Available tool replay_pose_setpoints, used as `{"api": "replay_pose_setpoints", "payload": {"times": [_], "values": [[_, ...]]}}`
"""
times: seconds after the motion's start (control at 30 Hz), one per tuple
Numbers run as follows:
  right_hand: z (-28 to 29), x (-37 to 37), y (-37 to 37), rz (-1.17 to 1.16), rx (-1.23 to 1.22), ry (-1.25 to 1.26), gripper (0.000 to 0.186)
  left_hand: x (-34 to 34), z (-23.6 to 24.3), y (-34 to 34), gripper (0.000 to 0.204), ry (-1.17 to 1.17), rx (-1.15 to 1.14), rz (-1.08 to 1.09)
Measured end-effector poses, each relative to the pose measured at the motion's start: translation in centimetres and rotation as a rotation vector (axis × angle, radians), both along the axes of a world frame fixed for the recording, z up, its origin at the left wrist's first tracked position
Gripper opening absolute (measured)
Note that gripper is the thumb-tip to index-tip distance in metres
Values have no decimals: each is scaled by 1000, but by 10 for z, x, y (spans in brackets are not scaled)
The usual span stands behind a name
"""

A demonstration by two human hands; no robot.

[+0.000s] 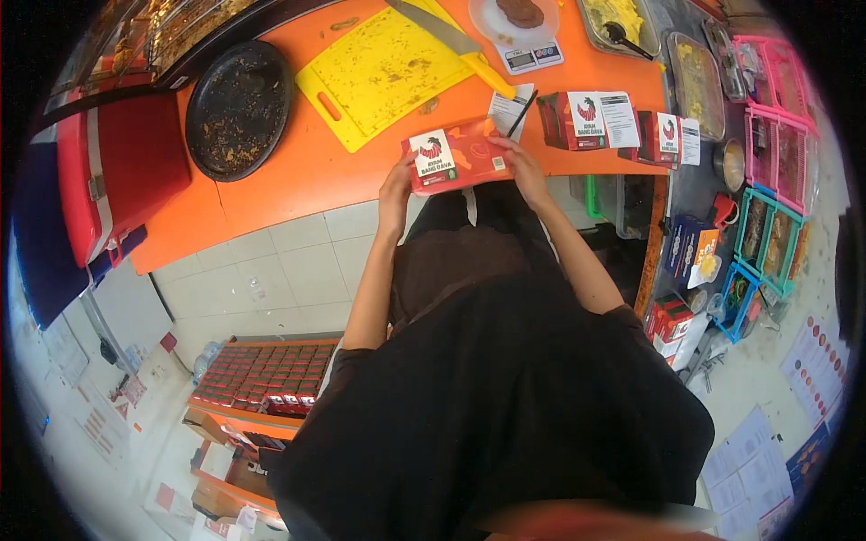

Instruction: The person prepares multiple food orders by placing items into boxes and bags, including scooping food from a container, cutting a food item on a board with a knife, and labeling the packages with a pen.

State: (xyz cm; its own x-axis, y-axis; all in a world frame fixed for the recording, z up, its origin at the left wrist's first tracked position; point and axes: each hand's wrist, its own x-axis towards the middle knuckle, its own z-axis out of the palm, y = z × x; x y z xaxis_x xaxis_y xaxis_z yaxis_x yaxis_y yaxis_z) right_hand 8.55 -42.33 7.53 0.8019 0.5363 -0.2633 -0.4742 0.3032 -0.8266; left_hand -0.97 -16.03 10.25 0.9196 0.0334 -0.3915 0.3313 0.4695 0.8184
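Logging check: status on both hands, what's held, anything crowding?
Left hand, right hand: gripping red carton, one at each end. Carton at near edge of orange table. Close beyond: yellow cutting board, white paper slip.

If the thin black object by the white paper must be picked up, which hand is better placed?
Probably the right hand: it holds the right end of the red packet, close to the thin black object. The left hand, at the packet's left end, is farther away.

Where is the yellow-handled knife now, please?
In the head view, the metal knife with a yellow handle lies at top centre, over the right side of the yellow plastic cutting board, left of the white digital scale.
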Motion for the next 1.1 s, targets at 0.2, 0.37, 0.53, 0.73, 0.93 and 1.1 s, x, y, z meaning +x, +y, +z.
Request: {"api": "replay_pose_setpoints", "payload": {"times": [0.2, 0.37, 0.53, 0.73, 0.93, 1.1], "values": [[52, 26, 20, 319, -925, -998, 78, 33, 15, -5, 89, -235, 1152, -448], [66, 41, 55, 879, -1245, -1191, 108, 41, 20, 10, 103, -355, 1454, -772], [8, 32, 41, 607, -942, -1277, 108, 46, 0, 17, 74, -655, 1503, -778], [24, 25, 18, 644, -979, -1267, 85, 51, 10, -31, 82, -506, 1662, -853], [51, 0, -23, 214, -716, -1120, 51, 55, -25, -34, 92, -606, 1777, -629], [167, 20, -349, -799, -1671, -1205, 13, 59, 12, -68, 98, -446, 1841, -686]]}}
